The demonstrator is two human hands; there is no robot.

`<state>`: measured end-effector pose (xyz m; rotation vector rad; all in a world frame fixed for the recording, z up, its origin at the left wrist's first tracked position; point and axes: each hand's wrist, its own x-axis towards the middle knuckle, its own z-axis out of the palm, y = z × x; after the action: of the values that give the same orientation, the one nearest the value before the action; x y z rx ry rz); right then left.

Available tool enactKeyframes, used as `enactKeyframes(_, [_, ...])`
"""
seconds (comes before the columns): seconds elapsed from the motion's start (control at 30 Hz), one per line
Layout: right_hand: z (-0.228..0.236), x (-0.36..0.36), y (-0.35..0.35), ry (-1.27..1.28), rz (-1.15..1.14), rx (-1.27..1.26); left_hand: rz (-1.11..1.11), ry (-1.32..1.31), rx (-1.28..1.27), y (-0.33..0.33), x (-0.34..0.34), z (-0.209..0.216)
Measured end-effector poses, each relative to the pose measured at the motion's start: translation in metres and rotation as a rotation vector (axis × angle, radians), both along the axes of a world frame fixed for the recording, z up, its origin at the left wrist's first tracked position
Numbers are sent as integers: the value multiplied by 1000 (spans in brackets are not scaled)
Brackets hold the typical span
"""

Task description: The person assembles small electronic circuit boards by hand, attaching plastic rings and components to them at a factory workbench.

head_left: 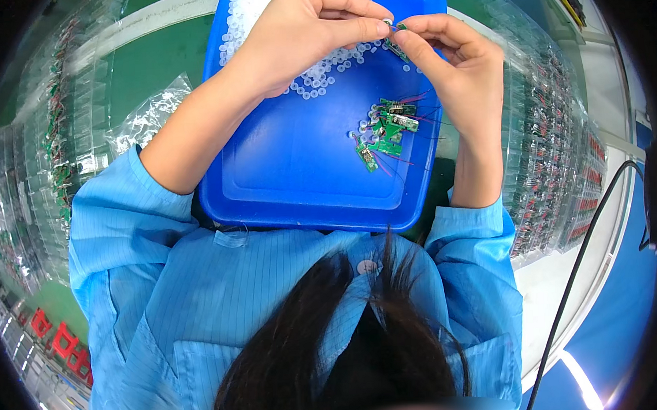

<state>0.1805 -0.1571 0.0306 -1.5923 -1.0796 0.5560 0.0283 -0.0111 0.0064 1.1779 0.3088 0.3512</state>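
Note:
Above the far right part of a blue tray [292, 206], my two hands meet with their fingertips nearly touching. My left hand [306, 37] pinches a small translucent round piece [387, 22] between thumb and forefinger. A small green circuit board [395, 50] is in the closed fingertips of my right hand [463, 63], partly hidden by the thumb. Loose translucent round pieces [316, 81] are heaped at the tray's far end, under my left hand. Nearer me, at the tray's right side, lies a cluster of green circuit boards [391, 132] with thin wires and round pieces among them.
Clear plastic bags [152, 114] lie left of the tray on the green surface. Trays packed with circuit boards stand at the left [58, 136] and in stacks at the right [549, 137]. A black cable [583, 252] runs down the right side. Red stools [63, 341] show at lower left.

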Motion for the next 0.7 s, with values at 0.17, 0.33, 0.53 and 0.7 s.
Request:
enactKeyframes(0.17, [0,1,2,-103,-8,-10,27,68,161,-6,2,-3])
enactKeyframes(0.33, [3,-3,4,-130,16,-20,80,-474,668,-7,4,-18])
enactKeyframes(0.53, [7,14,-3,-220,-5,27,387,-178,856,-14,-3,23])
enactKeyframes(0.7, [40,3,-13,-331,261,-420,254,-33,1009,-1,-3,11])
